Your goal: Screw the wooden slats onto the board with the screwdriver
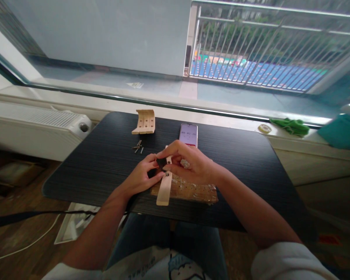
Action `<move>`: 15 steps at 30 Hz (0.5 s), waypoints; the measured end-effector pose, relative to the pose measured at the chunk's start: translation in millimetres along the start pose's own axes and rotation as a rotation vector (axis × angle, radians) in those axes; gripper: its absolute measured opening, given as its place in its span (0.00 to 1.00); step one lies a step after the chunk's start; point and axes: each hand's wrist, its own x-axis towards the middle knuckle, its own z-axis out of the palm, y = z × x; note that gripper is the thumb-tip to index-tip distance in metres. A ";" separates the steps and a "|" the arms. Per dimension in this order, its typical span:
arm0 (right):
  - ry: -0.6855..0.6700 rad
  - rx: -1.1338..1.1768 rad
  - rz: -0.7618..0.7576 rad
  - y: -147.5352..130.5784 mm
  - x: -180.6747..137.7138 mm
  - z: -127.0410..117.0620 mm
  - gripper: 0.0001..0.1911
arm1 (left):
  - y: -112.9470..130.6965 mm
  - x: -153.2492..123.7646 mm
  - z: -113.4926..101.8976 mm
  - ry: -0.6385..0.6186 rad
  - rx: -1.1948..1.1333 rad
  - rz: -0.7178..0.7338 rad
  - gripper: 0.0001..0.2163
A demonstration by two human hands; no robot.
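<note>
A pale wooden strip (164,191) with holes lies across a brown, tape-wrapped block (192,191) near the table's front edge. My left hand (141,175) is closed at the strip's left side, its thumb pressed to the edge by a hole. My right hand (192,161) arches over the block and pinches a small dark, flat piece (161,162) above the strip. The left fingertips meet that piece's left side. What kind of piece it is, I cannot make out. The right fingers partly hide the strip's far end.
Several metal screws or pins (138,146) lie to the left, below a curved wooden piece with holes (146,121). A phone showing a timer (188,134) lies behind my hands on the black table (236,167). Tape (264,128) and a green cloth (291,126) rest on the windowsill.
</note>
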 end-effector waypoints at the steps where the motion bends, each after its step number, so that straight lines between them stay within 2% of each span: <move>1: 0.005 -0.002 -0.010 0.3 0.1 -0.1 0.11 | 0.1 0.1 0.0 -0.004 -0.005 -0.003 0.09; 15: 0.101 -0.231 -0.117 0.8 1.2 -0.5 0.11 | 1.3 1.7 -0.5 -0.005 -0.010 -0.018 0.11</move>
